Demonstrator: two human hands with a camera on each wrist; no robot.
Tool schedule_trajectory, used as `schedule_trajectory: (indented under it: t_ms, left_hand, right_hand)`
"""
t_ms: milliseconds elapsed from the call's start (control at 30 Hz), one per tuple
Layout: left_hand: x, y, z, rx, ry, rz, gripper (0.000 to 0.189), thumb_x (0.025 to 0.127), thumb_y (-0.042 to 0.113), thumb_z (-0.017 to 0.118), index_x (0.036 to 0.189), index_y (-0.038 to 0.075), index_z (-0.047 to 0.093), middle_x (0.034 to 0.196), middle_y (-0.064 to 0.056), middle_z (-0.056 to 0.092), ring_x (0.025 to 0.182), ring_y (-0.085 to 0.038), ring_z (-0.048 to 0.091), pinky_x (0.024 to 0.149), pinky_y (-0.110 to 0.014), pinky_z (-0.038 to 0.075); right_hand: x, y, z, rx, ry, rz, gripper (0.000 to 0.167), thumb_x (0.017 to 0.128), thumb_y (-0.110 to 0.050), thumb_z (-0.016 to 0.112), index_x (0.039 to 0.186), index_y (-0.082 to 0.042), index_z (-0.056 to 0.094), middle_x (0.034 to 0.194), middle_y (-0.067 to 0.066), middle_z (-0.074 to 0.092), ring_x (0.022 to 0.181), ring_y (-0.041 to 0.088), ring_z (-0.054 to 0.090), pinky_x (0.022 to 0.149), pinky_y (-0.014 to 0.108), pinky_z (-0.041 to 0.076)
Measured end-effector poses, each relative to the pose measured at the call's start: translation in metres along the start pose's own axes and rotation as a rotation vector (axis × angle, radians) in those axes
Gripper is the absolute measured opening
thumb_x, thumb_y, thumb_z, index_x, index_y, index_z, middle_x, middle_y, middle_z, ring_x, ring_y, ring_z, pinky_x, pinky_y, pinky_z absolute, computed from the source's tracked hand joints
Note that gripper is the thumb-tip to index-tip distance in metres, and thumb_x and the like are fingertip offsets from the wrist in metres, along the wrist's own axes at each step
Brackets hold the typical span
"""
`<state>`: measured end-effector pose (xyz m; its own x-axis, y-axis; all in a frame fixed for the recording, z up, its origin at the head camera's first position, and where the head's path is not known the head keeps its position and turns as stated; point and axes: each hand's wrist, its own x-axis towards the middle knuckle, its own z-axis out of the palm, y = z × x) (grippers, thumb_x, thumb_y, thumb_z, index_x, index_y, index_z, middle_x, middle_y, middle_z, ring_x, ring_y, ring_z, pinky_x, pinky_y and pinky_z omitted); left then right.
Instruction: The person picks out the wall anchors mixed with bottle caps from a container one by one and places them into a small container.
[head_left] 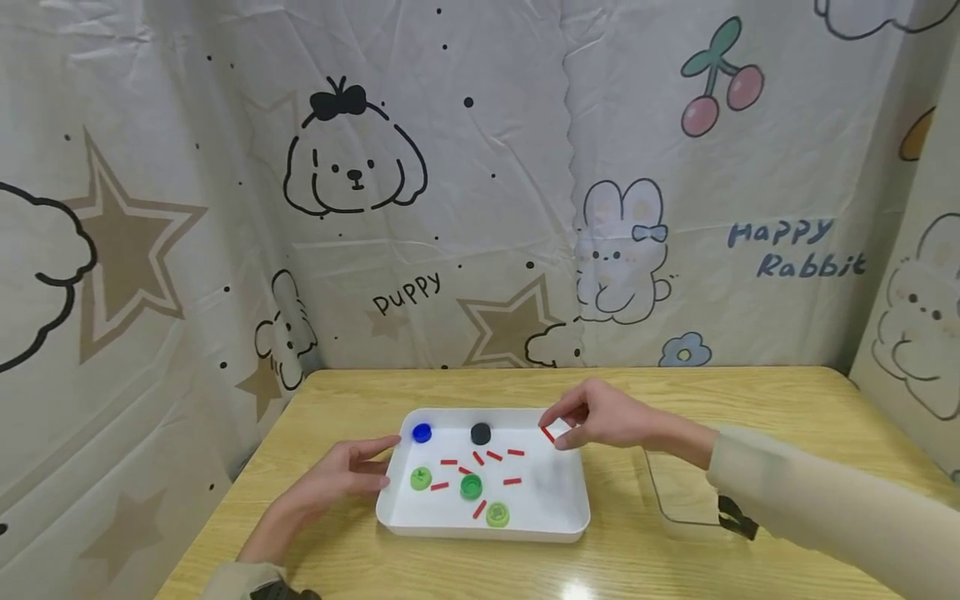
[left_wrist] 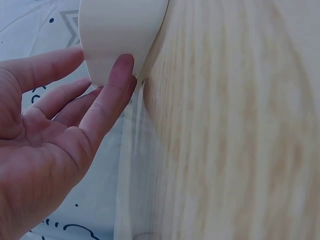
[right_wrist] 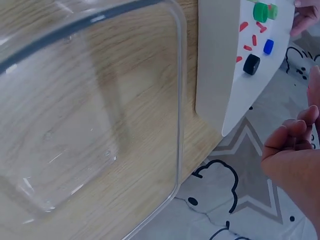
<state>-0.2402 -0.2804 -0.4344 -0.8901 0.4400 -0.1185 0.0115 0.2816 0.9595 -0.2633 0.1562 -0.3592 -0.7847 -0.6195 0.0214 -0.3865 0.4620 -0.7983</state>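
Observation:
A white tray (head_left: 483,534) lies on the table with bottle caps and several short red sticks (head_left: 512,481) inside. Over its far right corner, my right hand (head_left: 611,415) pinches one red stick (head_left: 547,434) between thumb and fingers. My left hand (head_left: 330,479) is at the tray's left side. In the left wrist view its extended fingers (left_wrist: 107,97) touch the outer wall. Among the caps are a blue cap (head_left: 422,432), a black cap (head_left: 481,433), a darker green cap (head_left: 471,487) and two light green caps (head_left: 421,478). The right wrist view hides the held stick.
A clear, transparent container (right_wrist: 181,100) stands on the wooden table (head_left: 360,575) to the right of the tray, partly under my right forearm. A printed curtain (head_left: 480,208) hangs behind the table and along both sides.

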Motion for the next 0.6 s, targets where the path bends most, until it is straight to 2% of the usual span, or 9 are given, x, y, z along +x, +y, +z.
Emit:
schedule_trajectory:
  t_ms: [300, 600]
  left_hand:
    - [-0.001, -0.001, 0.000, -0.021, -0.010, 0.000, 0.069, 0.097, 0.002, 0.069, 0.156, -0.013, 0.037, 0.157, -0.034, 0.041, 0.140, -0.049, 0.048, 0.098, -0.034, 0.056]
    - [-0.002, -0.001, 0.001, -0.037, -0.011, -0.013, 0.070, 0.097, 0.002, 0.070, 0.157, -0.011, 0.037, 0.157, -0.033, 0.043, 0.140, -0.048, 0.048, 0.099, -0.034, 0.055]
  right_hand:
    - [-0.029, 0.006, -0.020, 0.048, 0.090, 0.056, 0.029, 0.089, -0.013, 0.085, 0.117, -0.007, 0.080, 0.075, 0.001, 0.042, 0.070, 0.016, 0.039, 0.063, 0.027, 0.038]
    - [-0.062, 0.022, -0.038, 0.064, 0.186, 0.119, 0.034, 0.089, -0.014, 0.085, 0.121, -0.006, 0.079, 0.080, 0.004, 0.048, 0.072, 0.017, 0.040, 0.062, 0.027, 0.037]
